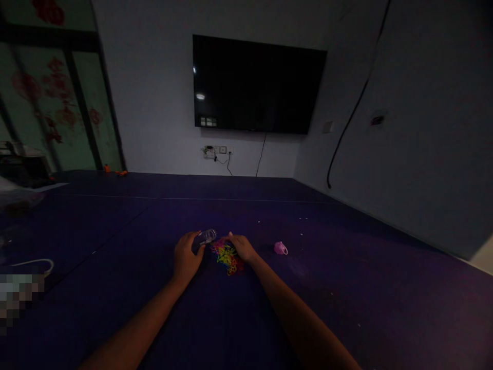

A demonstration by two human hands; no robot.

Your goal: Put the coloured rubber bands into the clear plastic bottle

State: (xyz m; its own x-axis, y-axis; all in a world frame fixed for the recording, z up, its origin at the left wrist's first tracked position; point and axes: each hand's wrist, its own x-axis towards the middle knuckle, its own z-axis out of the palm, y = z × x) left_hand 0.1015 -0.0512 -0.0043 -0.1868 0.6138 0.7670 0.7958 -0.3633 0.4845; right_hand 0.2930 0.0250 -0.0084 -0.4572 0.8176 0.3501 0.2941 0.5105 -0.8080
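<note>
My left hand (pixel 188 257) is wrapped around a small clear plastic bottle (pixel 208 236), which is tilted on its side with its round mouth facing right. Just right of that mouth lies a loose heap of colourful rubber bands (pixel 227 255) in pink, yellow, green, blue and red. My right hand (pixel 242 246) rests palm down at the heap's right side, its fingers bent together over the upper bands; the fingertips are partly hidden. A pink cap with a ring loop (pixel 281 248) lies apart, to the right of my right hand.
The dark purple floor mat (pixel 215 318) has thin seams and small white specks. Left are a white cord (pixel 46 263) and a blurred-out patch. A television (pixel 258 85) hangs on the far wall above sockets. Small orange objects (pixel 121 173) lie near the glass door (pixel 57 113).
</note>
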